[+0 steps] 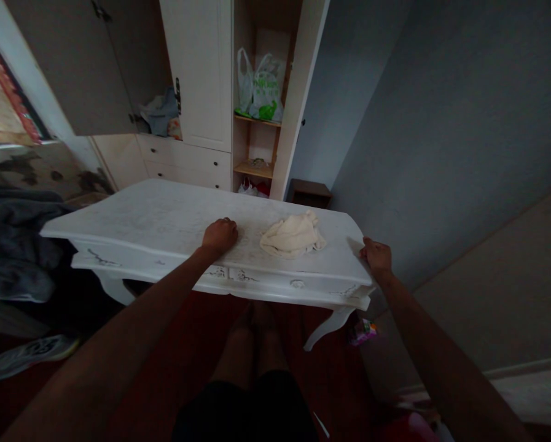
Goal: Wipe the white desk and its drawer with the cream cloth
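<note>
A white table (164,205) with carved drawer fronts and curved legs stands in front of me. My left hand (220,236) rests on its top near the front edge, fingers curled in, with nothing showing in them. To the right of that hand lies a crumpled cream cloth (292,234), touched by neither hand. At the table's right end, my right hand (376,255) is closed on the edge, fingers bent against it. The undersides of both hands are hidden.
Behind the table stands a white wardrobe (206,73) with open doors and plastic bags (266,92) on a shelf. A grey wall (441,153) runs along the right. Grey fabric (17,239) is heaped at left, above a shoe (29,356). A pink box (362,331) sits by the right leg.
</note>
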`<state>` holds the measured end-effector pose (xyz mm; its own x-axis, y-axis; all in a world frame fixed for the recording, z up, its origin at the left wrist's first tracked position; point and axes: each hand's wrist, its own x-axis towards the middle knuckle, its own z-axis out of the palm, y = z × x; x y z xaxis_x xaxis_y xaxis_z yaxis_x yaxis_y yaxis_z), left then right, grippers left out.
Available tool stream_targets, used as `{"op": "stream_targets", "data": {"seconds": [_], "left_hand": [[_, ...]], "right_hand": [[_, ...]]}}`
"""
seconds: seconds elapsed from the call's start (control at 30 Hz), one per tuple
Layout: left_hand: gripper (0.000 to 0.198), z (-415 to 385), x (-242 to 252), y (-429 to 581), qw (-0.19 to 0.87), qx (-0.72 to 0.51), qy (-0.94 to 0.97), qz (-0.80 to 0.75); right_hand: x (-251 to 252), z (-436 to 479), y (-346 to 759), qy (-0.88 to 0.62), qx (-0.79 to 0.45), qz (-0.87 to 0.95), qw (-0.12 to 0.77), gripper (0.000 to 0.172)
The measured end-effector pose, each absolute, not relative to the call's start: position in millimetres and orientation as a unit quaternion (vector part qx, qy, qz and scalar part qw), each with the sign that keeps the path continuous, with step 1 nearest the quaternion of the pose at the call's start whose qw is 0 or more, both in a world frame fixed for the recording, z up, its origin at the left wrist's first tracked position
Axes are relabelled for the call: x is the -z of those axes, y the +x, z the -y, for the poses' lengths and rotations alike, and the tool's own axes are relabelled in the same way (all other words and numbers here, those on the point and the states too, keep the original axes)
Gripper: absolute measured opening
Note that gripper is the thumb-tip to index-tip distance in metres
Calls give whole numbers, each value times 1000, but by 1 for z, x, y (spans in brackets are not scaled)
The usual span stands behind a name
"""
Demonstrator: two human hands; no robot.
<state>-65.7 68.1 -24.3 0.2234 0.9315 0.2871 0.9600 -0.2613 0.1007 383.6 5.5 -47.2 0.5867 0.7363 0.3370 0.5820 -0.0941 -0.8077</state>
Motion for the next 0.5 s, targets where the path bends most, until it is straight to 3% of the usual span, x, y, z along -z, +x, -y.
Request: {"op": "stream_targets", "data": {"seconds": [0.27, 0.5], "left_hand": [[34, -67, 26, -66, 53, 154, -782, 601], [35, -69, 26, -65, 68, 139, -782, 604]], "right_hand": [[48, -5, 387, -740, -67, 474, 473, 49], [44, -6, 382, -768, -42, 509, 387, 50]]}}
